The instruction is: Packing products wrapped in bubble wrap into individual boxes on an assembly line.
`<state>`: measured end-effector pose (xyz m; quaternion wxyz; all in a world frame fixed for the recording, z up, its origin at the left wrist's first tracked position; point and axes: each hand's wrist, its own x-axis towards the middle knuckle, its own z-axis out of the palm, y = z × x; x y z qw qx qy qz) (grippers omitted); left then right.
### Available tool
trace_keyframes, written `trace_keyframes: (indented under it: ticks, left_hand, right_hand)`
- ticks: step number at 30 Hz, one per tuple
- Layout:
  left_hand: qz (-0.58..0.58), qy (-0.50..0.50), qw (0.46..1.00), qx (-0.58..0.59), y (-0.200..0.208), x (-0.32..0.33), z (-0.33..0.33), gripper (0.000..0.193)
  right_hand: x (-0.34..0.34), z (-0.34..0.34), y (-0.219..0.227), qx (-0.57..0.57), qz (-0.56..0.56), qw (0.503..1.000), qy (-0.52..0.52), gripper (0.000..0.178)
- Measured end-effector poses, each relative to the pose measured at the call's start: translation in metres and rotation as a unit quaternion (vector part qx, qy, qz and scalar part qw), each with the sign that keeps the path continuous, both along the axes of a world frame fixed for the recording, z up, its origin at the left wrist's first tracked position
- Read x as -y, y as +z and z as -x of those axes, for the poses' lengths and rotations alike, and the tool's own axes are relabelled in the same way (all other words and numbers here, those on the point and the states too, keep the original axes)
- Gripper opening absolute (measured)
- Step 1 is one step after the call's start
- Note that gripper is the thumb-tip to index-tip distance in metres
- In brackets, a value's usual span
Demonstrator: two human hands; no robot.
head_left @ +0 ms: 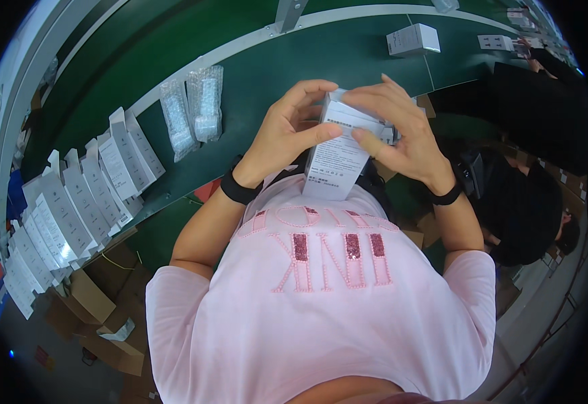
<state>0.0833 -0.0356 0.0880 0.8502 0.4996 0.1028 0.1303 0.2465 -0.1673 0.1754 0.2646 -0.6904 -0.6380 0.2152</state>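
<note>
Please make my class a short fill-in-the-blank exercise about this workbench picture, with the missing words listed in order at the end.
1. The left hand and the right hand both hold one ____ box.
2. A ____ wristband circles each wrist.
3. ____ packages in bubble wrap lie side by side on the green table.
4. In the picture, the row of white cartons is to the ____ of those packages.

Missing words: white; black; Two; left
</note>
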Motion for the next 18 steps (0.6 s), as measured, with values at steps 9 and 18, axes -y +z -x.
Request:
trace_keyframes:
  ticks: [9, 18]
  left_hand:
    - [-0.004, -0.027, 1.0, -0.005, -0.003, -0.021, 0.002, 0.046]
    - [-0.143, -0.053, 0.988, 0.027, -0.024, -0.014, -0.059, 0.059]
  right_hand:
    - [-0.009, 0.012, -0.002, -0.056, 0.006, 0.998, -0.01, 0.045]
    - [0.008, -0.036, -0.012, -0.153, 0.162, 0.948, -0.227, 0.083]
